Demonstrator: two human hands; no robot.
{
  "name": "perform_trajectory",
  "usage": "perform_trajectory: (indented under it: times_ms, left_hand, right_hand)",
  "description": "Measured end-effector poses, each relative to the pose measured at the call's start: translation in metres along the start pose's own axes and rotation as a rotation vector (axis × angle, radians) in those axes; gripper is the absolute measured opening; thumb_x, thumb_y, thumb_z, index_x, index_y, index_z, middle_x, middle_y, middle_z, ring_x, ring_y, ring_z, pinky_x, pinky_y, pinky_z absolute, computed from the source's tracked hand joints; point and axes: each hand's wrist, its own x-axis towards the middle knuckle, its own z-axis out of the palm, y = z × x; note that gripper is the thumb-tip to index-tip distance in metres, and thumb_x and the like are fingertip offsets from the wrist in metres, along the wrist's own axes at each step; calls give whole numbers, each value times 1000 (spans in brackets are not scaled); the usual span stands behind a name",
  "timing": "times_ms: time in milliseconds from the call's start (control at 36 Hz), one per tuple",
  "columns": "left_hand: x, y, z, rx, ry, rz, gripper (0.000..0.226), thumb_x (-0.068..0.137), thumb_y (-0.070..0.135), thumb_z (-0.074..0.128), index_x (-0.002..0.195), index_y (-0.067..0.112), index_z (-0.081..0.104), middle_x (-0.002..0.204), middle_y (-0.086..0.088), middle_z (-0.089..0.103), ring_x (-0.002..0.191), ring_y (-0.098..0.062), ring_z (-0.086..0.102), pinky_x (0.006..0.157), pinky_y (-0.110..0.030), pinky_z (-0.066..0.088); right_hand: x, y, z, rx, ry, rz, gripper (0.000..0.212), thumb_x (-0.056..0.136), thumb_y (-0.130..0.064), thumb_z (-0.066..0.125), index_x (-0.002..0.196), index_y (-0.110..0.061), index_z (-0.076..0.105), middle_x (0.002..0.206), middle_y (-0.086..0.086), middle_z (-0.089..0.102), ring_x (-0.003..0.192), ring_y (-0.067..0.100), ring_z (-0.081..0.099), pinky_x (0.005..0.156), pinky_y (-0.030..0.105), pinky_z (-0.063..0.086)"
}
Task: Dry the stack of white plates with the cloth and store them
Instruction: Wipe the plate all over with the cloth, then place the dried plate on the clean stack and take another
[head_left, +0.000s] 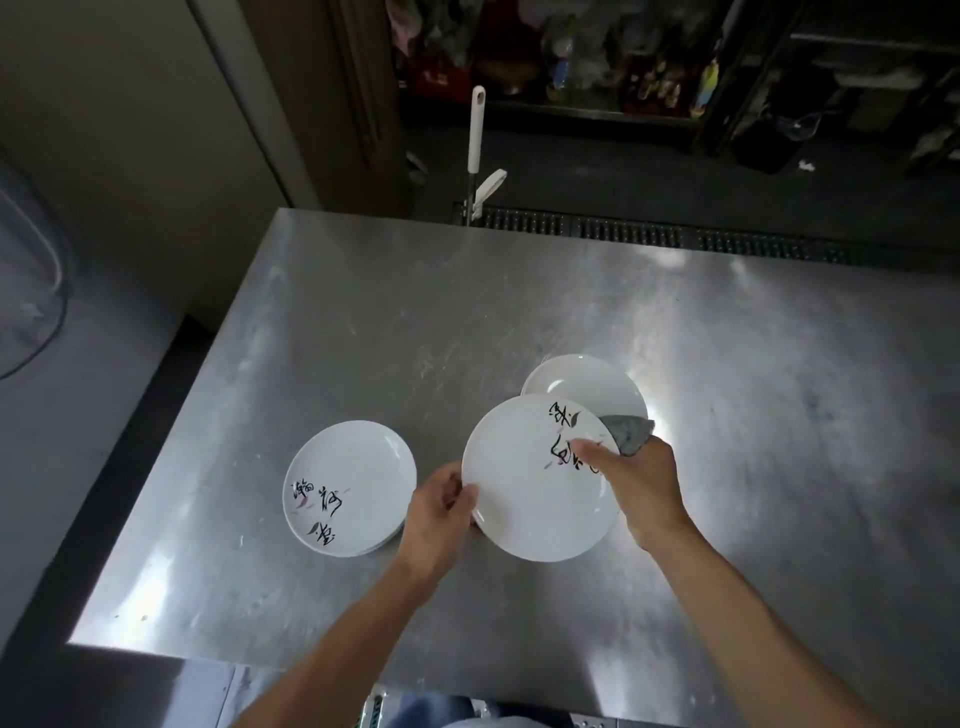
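A: Grips?
B: We see the left hand (439, 512) pinching the held plate (524, 493) at its left rim. The right hand (641, 480) is clamped on the grey cloth (626, 434), thumb on the plate's face.
A: Other plates?
B: We log a left stack (350, 486) on the counter (415, 312) and a rear stack (582, 379), partly hidden.

The front plate (524, 493) is white, with black brush writing and faint pink strokes toward its 2 o'clock edge. At its 9 o'clock, the left plate (348, 467) is white with black writing, pink dashes and a dark leaf. At 1 o'clock, the back plate (587, 379) shows plain white. The cloth (628, 434) is grey. The table (415, 312) is silvery, scuffed steel.
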Motion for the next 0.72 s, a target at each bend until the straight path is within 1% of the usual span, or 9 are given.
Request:
perform_trajectory:
  times_ms: [83, 139, 167, 222, 306, 389, 528, 611, 722]
  left_hand:
    - [5, 5, 13, -8, -19, -4, 42, 99, 5, 52, 101, 42, 72, 96, 3, 77, 95, -28, 72, 77, -50, 64]
    - [9, 7, 23, -14, -24, -19, 48, 98, 6, 50, 97, 48, 73, 96, 4, 77, 98, -28, 72, 78, -51, 64]
    - [11, 7, 29, -26, -20, -29, 46, 98, 6, 50, 98, 46, 74, 96, 3, 77, 99, -28, 72, 80, -51, 64]
    - [17, 8, 39, -54, 11, -51, 40, 98, 6, 51, 101, 38, 75, 95, 2, 77, 99, -30, 72, 81, -50, 64]
    - [29, 11, 54, -81, 46, -58, 41, 97, 1, 50, 99, 34, 74, 94, -1, 78, 93, -30, 72, 78, -48, 64]
    - [42, 15, 67, -101, 59, -75, 40, 97, -3, 47, 101, 28, 72, 101, -7, 77, 101, -29, 72, 81, -50, 63]
    - [62, 20, 80, -104, 71, -116, 41, 97, -4, 44, 122, 15, 70, 104, -9, 75, 97, -27, 72, 69, -37, 65]
    - [72, 21, 85, -90, 78, -142, 40, 96, -4, 44, 121, 12, 70, 105, -9, 74, 97, -26, 72, 72, -43, 65]
    - [79, 19, 87, -3, 96, -141, 33, 97, 2, 48, 115, 18, 70, 103, -8, 74, 91, -25, 73, 79, -51, 64]
  right_hand:
    - [0, 4, -7, -24, 93, 9, 18, 72, -24, 87, 86, -27, 77, 81, -1, 77, 74, 19, 74, 58, 36, 59]
    - [-1, 7, -14, -31, 130, 20, 12, 74, -23, 85, 81, -26, 76, 75, 0, 75, 63, 19, 70, 45, 31, 51]
    - [-1, 10, -19, -23, 140, 33, 10, 75, -21, 84, 79, -25, 76, 72, 1, 74, 59, 19, 68, 44, 31, 49]
    - [-1, 15, -28, 24, 152, 60, 9, 77, -15, 83, 77, -21, 76, 71, 6, 73, 55, 21, 68, 47, 34, 52]
    - [1, 23, -43, -20, 208, 53, 9, 76, -15, 85, 77, -17, 76, 77, 4, 76, 73, 25, 73, 64, 41, 59]
    - [1, 32, -54, -42, 243, 71, 13, 77, -18, 86, 84, -15, 75, 82, 3, 77, 83, 22, 74, 77, 45, 62]
    - [-1, 40, -66, -15, 244, 67, 12, 81, -16, 83, 91, -15, 76, 88, 1, 77, 87, 21, 74, 83, 46, 61]
    - [-3, 39, -69, 4, 253, 57, 10, 82, -16, 83, 89, -16, 76, 87, 1, 77, 86, 20, 74, 81, 46, 61]
    - [-4, 34, -71, 57, 238, 52, 7, 83, -17, 82, 88, -16, 76, 85, 2, 77, 84, 21, 74, 77, 46, 60]
